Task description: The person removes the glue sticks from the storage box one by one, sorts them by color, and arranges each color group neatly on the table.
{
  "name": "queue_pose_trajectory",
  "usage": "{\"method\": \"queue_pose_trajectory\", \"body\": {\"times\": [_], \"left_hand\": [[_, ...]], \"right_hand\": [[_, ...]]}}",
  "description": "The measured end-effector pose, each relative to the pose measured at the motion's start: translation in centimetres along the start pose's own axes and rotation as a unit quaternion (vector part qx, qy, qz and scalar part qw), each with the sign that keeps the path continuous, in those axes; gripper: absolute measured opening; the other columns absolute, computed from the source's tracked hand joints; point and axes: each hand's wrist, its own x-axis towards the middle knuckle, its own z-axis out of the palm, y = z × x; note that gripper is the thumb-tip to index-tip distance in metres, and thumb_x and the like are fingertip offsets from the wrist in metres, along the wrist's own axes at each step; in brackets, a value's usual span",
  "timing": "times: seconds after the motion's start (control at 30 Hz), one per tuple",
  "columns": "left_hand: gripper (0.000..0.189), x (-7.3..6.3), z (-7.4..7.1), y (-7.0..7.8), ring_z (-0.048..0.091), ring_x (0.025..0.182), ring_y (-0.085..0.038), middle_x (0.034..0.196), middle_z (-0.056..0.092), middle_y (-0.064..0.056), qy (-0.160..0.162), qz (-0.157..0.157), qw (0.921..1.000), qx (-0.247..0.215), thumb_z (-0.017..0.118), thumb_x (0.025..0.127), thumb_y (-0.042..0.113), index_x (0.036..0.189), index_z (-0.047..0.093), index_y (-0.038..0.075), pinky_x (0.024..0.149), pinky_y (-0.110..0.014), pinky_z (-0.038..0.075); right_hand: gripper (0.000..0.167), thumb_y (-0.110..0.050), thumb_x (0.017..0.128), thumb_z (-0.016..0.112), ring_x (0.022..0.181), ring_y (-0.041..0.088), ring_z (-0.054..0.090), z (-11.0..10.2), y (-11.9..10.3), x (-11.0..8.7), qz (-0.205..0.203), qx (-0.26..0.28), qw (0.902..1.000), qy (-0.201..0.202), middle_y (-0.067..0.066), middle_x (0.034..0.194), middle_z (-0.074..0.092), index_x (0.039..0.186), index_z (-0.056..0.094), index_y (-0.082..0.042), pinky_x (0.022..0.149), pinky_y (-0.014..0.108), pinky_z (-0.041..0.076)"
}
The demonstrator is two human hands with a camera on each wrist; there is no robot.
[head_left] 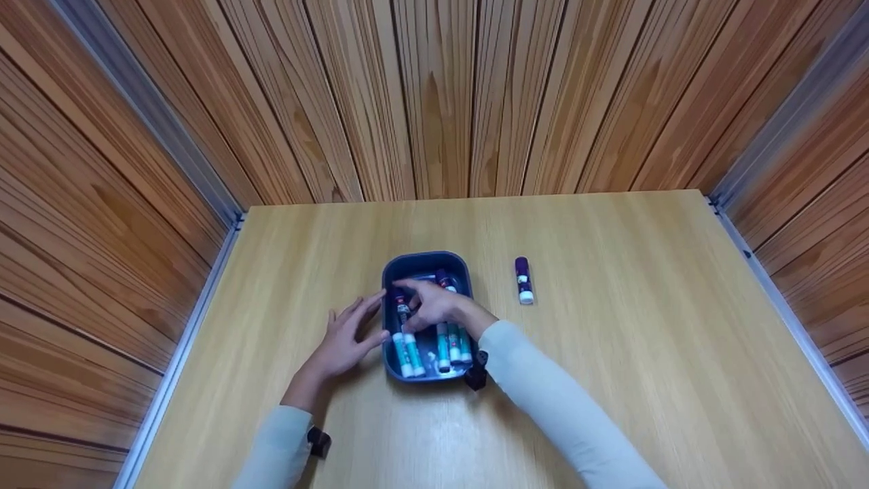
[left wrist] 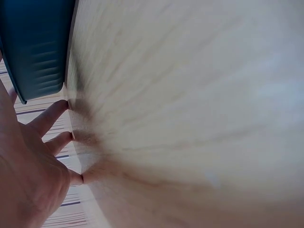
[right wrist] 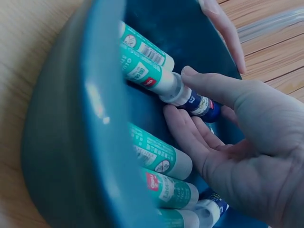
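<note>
A dark blue plastic bin (head_left: 426,378) stands on the table with several glue sticks inside. My right hand (head_left: 436,303) reaches into it and grips a dark blue glue stick (right wrist: 203,105) between thumb and fingers. That stick lies end to end with a teal glue stick (right wrist: 147,73). More teal glue sticks (head_left: 454,343) lie in the bin's near right part, and another dark glue stick (head_left: 443,278) lies beyond them. At the bin's left side my left hand (head_left: 343,343) touches the rim with spread fingers; other fingertips touch the table in the left wrist view.
A single dark purple glue stick (head_left: 523,280) with a white end lies on the wooden table (head_left: 611,326), right of the bin. Wood-panelled walls (head_left: 434,102) enclose the table at the back and both sides, with metal strips (head_left: 183,350) along the side edges.
</note>
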Motion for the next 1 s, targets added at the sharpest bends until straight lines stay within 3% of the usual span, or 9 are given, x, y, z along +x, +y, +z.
{"method": "queue_pose_trajectory", "body": {"times": [0.4,0.7,1.0], "left_hand": [[0.076,-0.12,0.02,-0.15,0.012,0.18,-0.045,0.185,0.041,0.003,0.0,-0.001,1.0,-0.003,0.067,0.109,0.057,0.175,0.028,0.055,0.137,-0.081,-0.014],[0.077,0.02,0.0,-0.04,0.014,0.179,-0.047,0.184,0.041,0.0,0.005,0.001,1.0,0.003,0.068,0.11,0.054,0.176,0.029,0.051,0.136,-0.083,-0.014],[0.078,-0.12,0.16,-0.17,0.013,0.179,-0.046,0.186,0.039,0.003,0.002,0.002,1.0,0.001,0.066,0.11,0.058,0.176,0.027,0.052,0.136,-0.082,-0.016]], "right_hand": [[0.092,-0.019,0.099,0.088,0.132,0.033,0.061,0.37,0.31,0.15,-0.006,-0.005,1.0,0.004,0.012,0.147,0.061,0.173,0.038,-0.039,0.121,0.056,0.052],[0.08,0.0,0.098,0.082,0.1,0.025,0.07,0.74,0.45,-0.34,-0.077,0.0,0.9969,0.012,0.012,0.12,0.065,0.159,0.042,-0.033,0.082,0.033,0.057],[0.072,-0.004,0.099,0.082,0.103,0.028,0.072,1.03,0.88,-0.45,-0.089,0.003,0.996,0.009,0.013,0.121,0.068,0.149,0.043,-0.038,0.086,0.036,0.058]]}}
